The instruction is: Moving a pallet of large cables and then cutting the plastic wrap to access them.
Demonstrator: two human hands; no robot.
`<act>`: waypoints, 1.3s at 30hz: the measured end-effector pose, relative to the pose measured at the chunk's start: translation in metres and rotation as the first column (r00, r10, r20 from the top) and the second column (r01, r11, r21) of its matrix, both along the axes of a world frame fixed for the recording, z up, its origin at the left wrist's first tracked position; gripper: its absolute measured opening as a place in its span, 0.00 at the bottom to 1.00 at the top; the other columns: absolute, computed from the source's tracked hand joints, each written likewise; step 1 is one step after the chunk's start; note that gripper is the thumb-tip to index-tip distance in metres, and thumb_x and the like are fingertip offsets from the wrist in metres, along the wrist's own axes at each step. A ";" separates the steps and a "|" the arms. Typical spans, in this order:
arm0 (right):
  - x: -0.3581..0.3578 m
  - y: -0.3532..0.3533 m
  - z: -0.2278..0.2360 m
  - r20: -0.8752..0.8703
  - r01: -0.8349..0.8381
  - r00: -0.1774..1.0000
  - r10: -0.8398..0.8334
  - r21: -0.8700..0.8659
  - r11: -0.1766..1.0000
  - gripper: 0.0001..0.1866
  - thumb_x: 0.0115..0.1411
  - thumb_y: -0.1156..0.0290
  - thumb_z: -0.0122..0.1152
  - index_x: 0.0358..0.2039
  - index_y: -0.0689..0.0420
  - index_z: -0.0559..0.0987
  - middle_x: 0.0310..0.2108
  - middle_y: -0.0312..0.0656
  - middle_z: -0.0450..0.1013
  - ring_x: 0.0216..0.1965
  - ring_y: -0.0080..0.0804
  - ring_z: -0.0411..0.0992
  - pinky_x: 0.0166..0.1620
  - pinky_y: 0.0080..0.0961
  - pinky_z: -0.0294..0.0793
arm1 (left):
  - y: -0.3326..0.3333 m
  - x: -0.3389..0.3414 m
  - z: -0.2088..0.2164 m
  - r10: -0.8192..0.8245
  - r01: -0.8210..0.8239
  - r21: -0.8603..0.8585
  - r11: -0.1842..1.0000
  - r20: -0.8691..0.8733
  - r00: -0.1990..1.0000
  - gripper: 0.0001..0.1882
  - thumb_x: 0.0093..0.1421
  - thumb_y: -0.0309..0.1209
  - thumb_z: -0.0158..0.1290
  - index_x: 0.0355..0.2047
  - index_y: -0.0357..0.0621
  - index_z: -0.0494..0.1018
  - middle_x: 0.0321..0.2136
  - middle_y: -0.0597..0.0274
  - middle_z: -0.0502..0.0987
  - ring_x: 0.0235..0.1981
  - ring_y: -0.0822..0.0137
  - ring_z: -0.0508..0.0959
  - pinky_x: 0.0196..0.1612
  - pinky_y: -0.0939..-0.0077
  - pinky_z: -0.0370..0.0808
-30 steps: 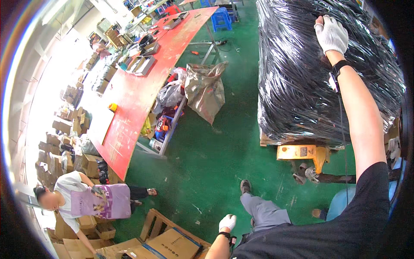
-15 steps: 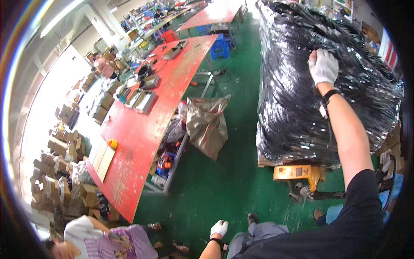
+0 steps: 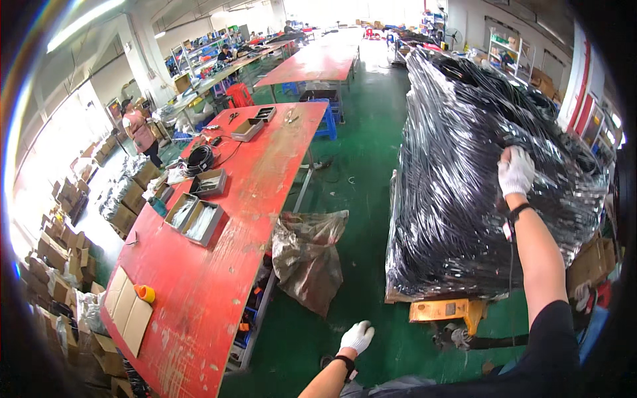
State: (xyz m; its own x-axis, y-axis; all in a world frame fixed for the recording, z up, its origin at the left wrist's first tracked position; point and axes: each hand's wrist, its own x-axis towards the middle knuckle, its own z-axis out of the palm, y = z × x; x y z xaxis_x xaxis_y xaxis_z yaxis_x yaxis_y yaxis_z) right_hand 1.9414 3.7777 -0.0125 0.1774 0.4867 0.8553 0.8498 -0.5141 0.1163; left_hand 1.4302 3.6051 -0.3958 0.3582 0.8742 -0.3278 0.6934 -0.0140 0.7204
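My right hand, in a white glove, presses flat on the side of a tall pallet load wrapped in shiny black plastic film. A dark strap circles that wrist. My left hand, also gloved in white, hangs low over the green floor with loosely curled fingers and nothing in it. The wrapped load stands on a yellow pallet jack.
A long red worktable runs along my left, carrying grey trays, cardboard sheets, an orange tape roll and coiled cable. A crumpled plastic bag hangs by the table. Cardboard boxes pile at far left. A person stands further back.
The view has tilted up, showing more of the hall and the red table. My right hand stays on the wrapped load; my left hand stays low.
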 end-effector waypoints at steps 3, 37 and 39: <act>0.004 0.015 -0.010 -0.072 0.026 0.997 -0.034 -0.099 0.995 0.15 0.58 0.62 0.66 0.45 0.52 0.79 0.46 0.44 0.77 0.51 0.49 0.75 0.56 0.48 0.71 | 0.093 0.028 0.046 -0.134 0.125 0.100 0.987 0.084 0.987 0.23 0.70 0.47 0.51 0.56 0.47 0.79 0.50 0.44 0.83 0.53 0.41 0.82 0.57 0.51 0.79; 0.067 0.272 0.003 0.079 0.224 0.972 -0.220 -0.044 0.974 0.21 0.70 0.50 0.54 0.49 0.52 0.82 0.49 0.44 0.82 0.51 0.48 0.79 0.56 0.46 0.77 | 0.283 0.075 0.017 -0.390 0.396 -0.145 0.907 0.067 0.918 0.22 0.72 0.47 0.51 0.55 0.46 0.79 0.51 0.47 0.83 0.55 0.44 0.81 0.59 0.54 0.77; 0.066 0.285 0.007 0.047 0.233 0.972 -0.231 -0.060 0.971 0.20 0.69 0.50 0.55 0.48 0.52 0.83 0.48 0.44 0.82 0.51 0.48 0.80 0.55 0.46 0.77 | 0.295 0.093 0.016 -0.415 0.423 -0.124 0.898 0.083 0.906 0.22 0.72 0.47 0.50 0.54 0.46 0.79 0.50 0.44 0.83 0.54 0.42 0.81 0.58 0.52 0.77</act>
State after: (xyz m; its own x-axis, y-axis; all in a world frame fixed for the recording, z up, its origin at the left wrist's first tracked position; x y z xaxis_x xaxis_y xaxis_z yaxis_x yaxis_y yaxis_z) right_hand 2.0078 4.0625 -0.0054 0.2585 0.4905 0.8322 0.7022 -0.6871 0.1868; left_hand 1.5227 3.9005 -0.3799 0.7019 0.5876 -0.4025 0.6053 -0.1944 0.7719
